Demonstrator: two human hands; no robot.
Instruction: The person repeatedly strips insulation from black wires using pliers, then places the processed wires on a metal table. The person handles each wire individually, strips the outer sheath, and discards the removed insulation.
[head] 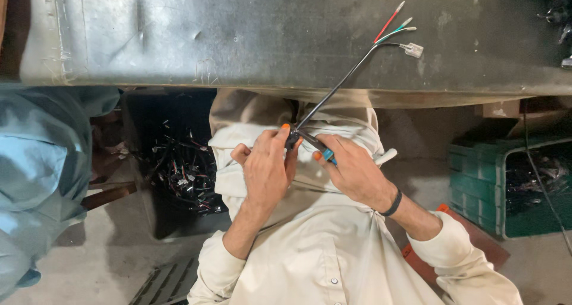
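My left hand [268, 165] pinches the black cable [339, 84]; my right hand [354, 171] grips a blue-handled tool [322, 150] against it; far-end wires [393, 28] already stripped.

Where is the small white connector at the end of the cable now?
In the head view, the white connector lies on the grey metal table, upper right, beside the red wire and green wire.

Cream button-up shirt [310, 263], sleeves pushed up the forearms; orange-painted nails on both hands; a black band [392, 203] circles the right wrist.
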